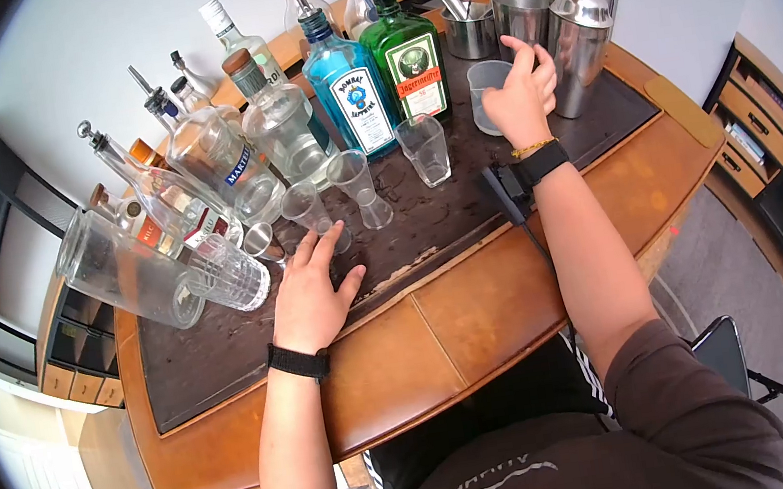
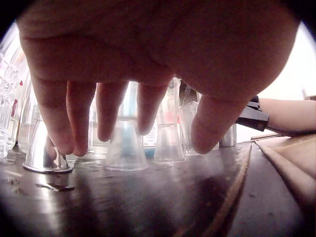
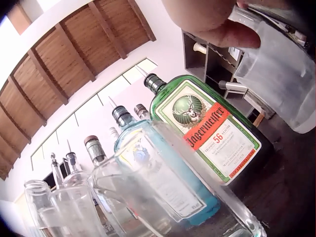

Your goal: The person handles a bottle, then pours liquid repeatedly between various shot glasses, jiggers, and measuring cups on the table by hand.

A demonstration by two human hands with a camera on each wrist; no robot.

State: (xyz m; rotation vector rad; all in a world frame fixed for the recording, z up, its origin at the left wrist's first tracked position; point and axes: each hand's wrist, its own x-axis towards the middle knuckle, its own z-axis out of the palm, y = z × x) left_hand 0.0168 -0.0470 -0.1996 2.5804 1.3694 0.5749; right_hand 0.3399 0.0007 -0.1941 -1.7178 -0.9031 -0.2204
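My left hand (image 1: 311, 295) is low over the dark table mat, fingers spread and loosely bent. In the head view its fingertips overlap the base of a clear hourglass-shaped jigger (image 1: 307, 204). Left of them stands a silver metal jigger (image 2: 47, 153); to the right is a second clear jigger (image 1: 359, 187). My right hand (image 1: 523, 100) is at a clear plastic beaker (image 1: 487, 83), thumb in front of its side and the other fingers spread to its right. The right wrist view has the thumb (image 3: 239, 37) overlapping the beaker's upper wall, most fingers out of sight.
Behind the jiggers stand several bottles, including a blue one (image 1: 355, 101) and a green Jägermeister (image 1: 406, 55). A clear glass (image 1: 426, 153) sits mid-mat. A cut glass (image 1: 235, 273) and a tall clear vessel (image 1: 122, 265) stand left. A steel shaker (image 1: 578, 47) rises right of the beaker.
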